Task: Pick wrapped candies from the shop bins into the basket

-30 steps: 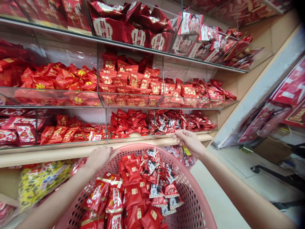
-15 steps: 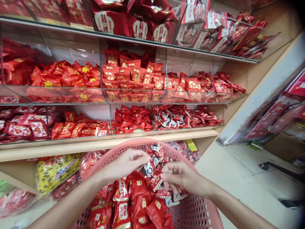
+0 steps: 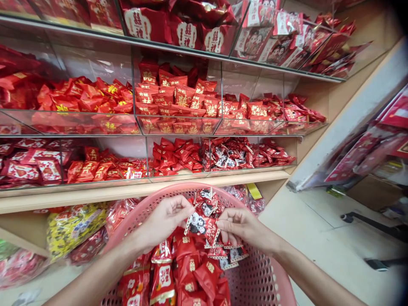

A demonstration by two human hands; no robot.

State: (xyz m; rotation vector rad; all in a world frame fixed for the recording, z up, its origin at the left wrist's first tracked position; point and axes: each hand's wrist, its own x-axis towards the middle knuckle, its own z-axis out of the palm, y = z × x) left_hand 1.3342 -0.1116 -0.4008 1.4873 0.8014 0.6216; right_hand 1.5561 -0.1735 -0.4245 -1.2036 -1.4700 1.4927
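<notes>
Over a pink perforated plastic basket (image 3: 263, 278), my left hand (image 3: 168, 219) pinches the left edge of a small red wrapped candy (image 3: 201, 226) printed with black-and-white figures. The candy's right edge sits between the closed fingers of my right hand (image 3: 237, 227), so it is stretched flat between both hands. Similar wrapped candies (image 3: 228, 254) lie in the basket below my right hand and behind the held one. Larger red packets with gold characters (image 3: 191, 265) fill the basket's near middle, beside red packets with white labels (image 3: 164, 276).
Glass-fronted shelves (image 3: 178, 175) of red sweets stand just beyond the basket. Under the lowest shelf lie a yellow bag (image 3: 75, 229) and other plastic bags. To the right are the tiled floor (image 3: 306, 250) and a dark chair leg (image 3: 376, 225).
The candy between my hands now faces up and shows more fully, pulled flat by both edges. My left hand has shifted slightly left, and the whole view has moved a little.
</notes>
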